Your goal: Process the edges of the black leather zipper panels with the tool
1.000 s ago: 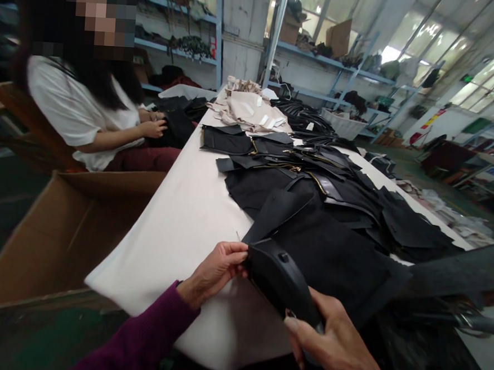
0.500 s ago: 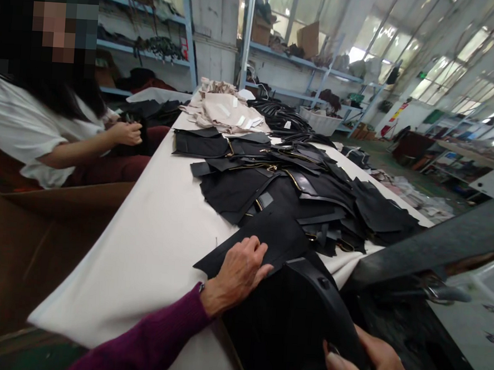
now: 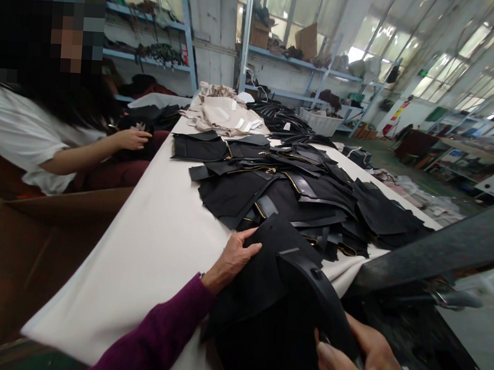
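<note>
A black fabric piece (image 3: 258,280) lies at the near end of the white-covered table and hangs over its edge. My left hand (image 3: 232,259) is at the piece's left edge, thumb and forefinger apart, the other fingers partly hidden. At the lower right my right hand (image 3: 362,354) is closed round the lower part of the black material, beside a curved glossy black strip (image 3: 328,290). What lies between its fingertips is dark and hard to make out. Just beyond is a spread pile of black pieces with gold zippers (image 3: 313,189).
A person in a white top (image 3: 32,138) sits at the left, behind an open cardboard box (image 3: 50,251). Beige pieces (image 3: 222,113) and black strips (image 3: 280,120) lie at the table's far end. A thick grey bar (image 3: 435,247) crosses the right side.
My left hand has moved slightly left, from on top of the black piece to its edge, and its fingers have spread. The piece has turned and shifted. The seated person has leaned right.
</note>
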Demonstrator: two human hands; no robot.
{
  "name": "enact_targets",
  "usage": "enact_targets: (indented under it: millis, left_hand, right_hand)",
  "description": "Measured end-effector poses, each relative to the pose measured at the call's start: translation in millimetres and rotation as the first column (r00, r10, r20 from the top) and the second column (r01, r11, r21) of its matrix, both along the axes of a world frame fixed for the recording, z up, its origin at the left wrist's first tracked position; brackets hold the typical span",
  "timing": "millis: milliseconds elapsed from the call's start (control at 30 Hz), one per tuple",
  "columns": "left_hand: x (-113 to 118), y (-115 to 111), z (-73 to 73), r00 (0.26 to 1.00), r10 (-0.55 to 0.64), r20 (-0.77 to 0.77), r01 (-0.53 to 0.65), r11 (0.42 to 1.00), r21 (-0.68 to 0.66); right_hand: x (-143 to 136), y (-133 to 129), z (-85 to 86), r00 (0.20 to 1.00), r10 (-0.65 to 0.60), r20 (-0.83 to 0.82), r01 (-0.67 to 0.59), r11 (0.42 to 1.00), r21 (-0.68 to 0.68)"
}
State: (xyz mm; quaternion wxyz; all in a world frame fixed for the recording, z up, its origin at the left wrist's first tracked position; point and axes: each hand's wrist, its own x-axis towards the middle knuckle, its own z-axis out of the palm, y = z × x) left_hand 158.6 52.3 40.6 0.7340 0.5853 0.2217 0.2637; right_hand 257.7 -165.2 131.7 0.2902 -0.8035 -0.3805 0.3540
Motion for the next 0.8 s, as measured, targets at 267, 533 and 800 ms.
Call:
enact_targets:
  millis: [267,533,800]
  left_hand:
    - [-15,-24,18.9,0.995,-0.089,0.046,0.093,0.993,-0.077]
    - [-26,-35,25.9,0.975,-0.216,0.054,0.222,0.958,-0.181]
    - [-56,50,103.9,0.867,0.484,0.120,-0.459,0.869,-0.187]
  right_hand:
    - [-9,15,15.3,0.996,0.030,-0.088,-0.023,0.997,0.077]
    - [-10,13,30.5,0.994,0.076,-0.076,-0.062,0.982,0.178]
    - [3,-36,41.5,0.993,-0.101,0.057,0.094,0.990,0.105]
